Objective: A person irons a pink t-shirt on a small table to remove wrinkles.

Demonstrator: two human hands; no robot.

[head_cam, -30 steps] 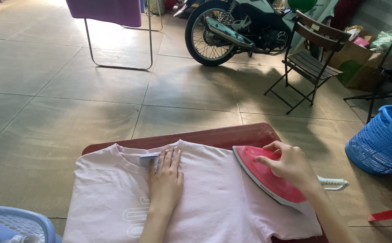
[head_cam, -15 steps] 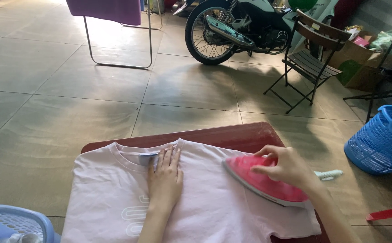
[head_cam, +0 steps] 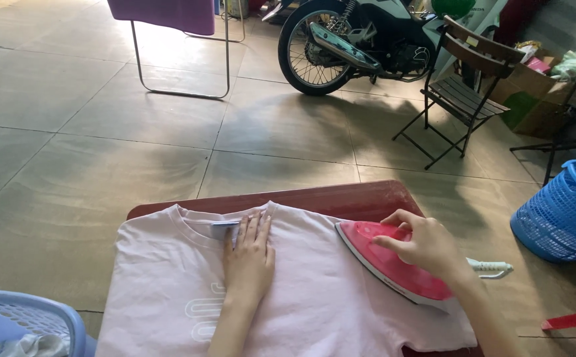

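A pale pink shirt (head_cam: 341,297) is pressed flat on a table (head_cam: 341,197) and ironed.

The left hand (head_cam: 248,254) is laid open, palm down, fingers together pointing at the collar, and nothing is gripped by it. To its right, near but apart, the iron (head_cam: 393,264) is rested on the shirt, its long axis slanted with the tip toward the upper left. Its handle is clasped by the right hand (head_cam: 426,244), fingers curled, wrist low.
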